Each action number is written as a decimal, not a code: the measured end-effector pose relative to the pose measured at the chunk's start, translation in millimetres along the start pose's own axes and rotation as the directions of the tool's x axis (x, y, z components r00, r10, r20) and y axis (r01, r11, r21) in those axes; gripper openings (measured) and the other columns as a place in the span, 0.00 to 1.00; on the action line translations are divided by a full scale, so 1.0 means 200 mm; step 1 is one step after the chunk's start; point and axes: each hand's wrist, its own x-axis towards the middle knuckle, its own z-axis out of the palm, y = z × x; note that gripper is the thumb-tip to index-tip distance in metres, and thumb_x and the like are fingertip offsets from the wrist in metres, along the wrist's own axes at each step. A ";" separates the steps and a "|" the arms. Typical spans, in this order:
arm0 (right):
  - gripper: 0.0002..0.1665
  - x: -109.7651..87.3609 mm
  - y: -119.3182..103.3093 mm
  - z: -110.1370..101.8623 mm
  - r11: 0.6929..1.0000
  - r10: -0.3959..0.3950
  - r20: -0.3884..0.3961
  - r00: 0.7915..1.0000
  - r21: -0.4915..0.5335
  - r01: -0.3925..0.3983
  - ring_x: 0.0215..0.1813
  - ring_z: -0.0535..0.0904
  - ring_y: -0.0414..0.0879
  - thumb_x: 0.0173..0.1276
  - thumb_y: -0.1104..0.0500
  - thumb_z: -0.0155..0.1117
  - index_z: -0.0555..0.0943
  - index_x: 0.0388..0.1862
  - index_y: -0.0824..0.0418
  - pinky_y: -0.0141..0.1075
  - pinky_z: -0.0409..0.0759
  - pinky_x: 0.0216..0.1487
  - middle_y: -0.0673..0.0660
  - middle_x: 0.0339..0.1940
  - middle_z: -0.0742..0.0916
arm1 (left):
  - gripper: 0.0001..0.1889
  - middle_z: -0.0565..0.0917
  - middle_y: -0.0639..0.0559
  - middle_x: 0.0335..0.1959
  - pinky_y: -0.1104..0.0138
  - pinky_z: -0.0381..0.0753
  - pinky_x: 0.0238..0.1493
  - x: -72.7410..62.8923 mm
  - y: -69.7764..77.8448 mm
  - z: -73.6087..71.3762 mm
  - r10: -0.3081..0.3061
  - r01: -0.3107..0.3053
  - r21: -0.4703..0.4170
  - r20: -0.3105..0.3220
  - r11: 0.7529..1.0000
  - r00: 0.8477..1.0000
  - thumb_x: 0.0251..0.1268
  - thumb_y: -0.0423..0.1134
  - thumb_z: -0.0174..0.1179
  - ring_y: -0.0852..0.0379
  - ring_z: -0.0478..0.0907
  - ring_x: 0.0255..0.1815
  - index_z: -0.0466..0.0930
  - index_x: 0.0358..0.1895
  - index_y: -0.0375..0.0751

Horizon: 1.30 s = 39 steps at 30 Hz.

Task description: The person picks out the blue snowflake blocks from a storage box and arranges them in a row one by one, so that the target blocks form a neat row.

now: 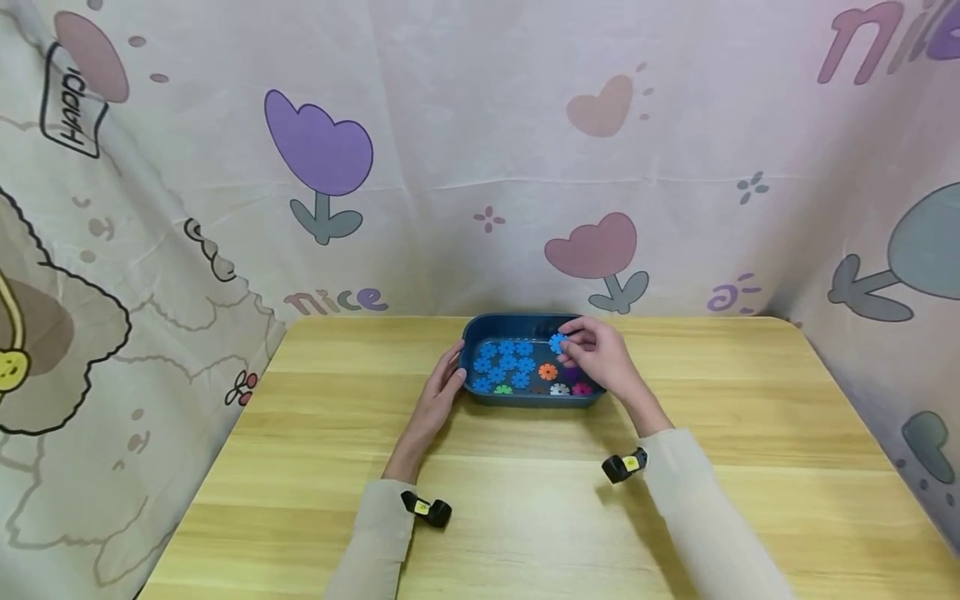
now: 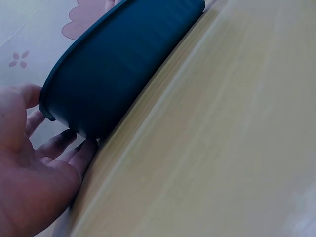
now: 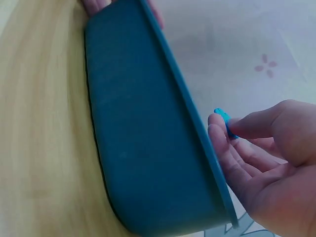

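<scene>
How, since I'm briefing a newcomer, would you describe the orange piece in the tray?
Towards the far edge of the wooden table stands a dark blue tray. Inside it, just right of the cluster of blue pieces, lies the orange piece, a notched, flower-like disc. No other visible piece shares its colour.

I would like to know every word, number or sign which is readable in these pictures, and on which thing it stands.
"nice": cloth, left of the blue box.
"ni…": cloth, top right; remaining letters partly cut off.
"Happ…": cloth, left side, sideways; last letter unclear.
Yellow stickers on the wrist cameras: marks too small to read.
Blue box: no readable text visible.
</scene>
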 end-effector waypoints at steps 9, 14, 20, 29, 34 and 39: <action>0.18 -0.16 -0.03 0.00 0.997 -0.026 -0.059 0.998 0.073 0.031 0.43 0.88 0.64 0.72 0.73 0.62 0.79 0.61 0.72 0.45 0.88 0.44 0.70 0.44 0.87 | 0.27 0.56 0.51 0.83 0.53 0.60 0.77 0.00 0.01 -0.01 -0.029 0.029 0.005 0.001 1.000 1.000 0.86 0.43 0.45 0.48 0.53 0.82 0.56 0.82 0.52; 0.21 -0.25 -0.04 0.00 0.993 -0.020 -0.067 0.998 0.113 0.028 0.46 0.88 0.65 0.72 0.72 0.62 0.79 0.63 0.70 0.49 0.87 0.46 0.69 0.46 0.87 | 0.27 0.54 0.48 0.83 0.52 0.59 0.78 0.00 0.02 0.00 -0.052 0.052 -0.006 0.004 0.999 0.999 0.86 0.38 0.43 0.46 0.51 0.83 0.54 0.83 0.47; 0.22 -0.31 -0.06 0.01 0.988 -0.051 -0.050 0.997 0.141 0.057 0.45 0.88 0.62 0.70 0.74 0.63 0.80 0.63 0.69 0.45 0.88 0.45 0.69 0.45 0.87 | 0.27 0.57 0.50 0.82 0.53 0.61 0.77 0.00 0.02 0.00 -0.032 0.032 -0.003 -0.005 0.999 0.999 0.85 0.40 0.45 0.48 0.54 0.82 0.57 0.82 0.51; 0.20 -0.37 -0.06 0.09 0.988 -0.128 0.017 0.992 0.085 0.126 0.42 0.88 0.55 0.66 0.73 0.69 0.84 0.57 0.67 0.32 0.87 0.45 0.63 0.42 0.88 | 0.26 0.58 0.55 0.82 0.56 0.63 0.76 0.01 0.01 -0.01 -0.013 0.013 0.000 0.003 1.000 1.000 0.85 0.44 0.46 0.50 0.55 0.81 0.58 0.81 0.56; 0.20 -0.39 -0.05 0.16 0.989 -0.136 0.081 0.987 0.065 0.131 0.44 0.87 0.52 0.65 0.72 0.71 0.84 0.57 0.66 0.34 0.87 0.47 0.60 0.43 0.88 | 0.26 0.59 0.53 0.82 0.55 0.63 0.76 0.01 0.01 -0.02 -0.016 0.016 -0.009 -0.011 1.000 1.000 0.85 0.40 0.46 0.49 0.56 0.81 0.59 0.81 0.53; 0.20 -0.41 -0.05 0.21 0.991 -0.129 0.088 0.988 0.041 0.126 0.44 0.86 0.50 0.64 0.72 0.71 0.85 0.56 0.63 0.34 0.87 0.47 0.57 0.42 0.89 | 0.27 0.59 0.54 0.81 0.57 0.64 0.76 0.00 0.00 -0.02 -0.018 0.018 -0.015 -0.004 1.000 1.000 0.85 0.44 0.48 0.51 0.57 0.81 0.59 0.81 0.55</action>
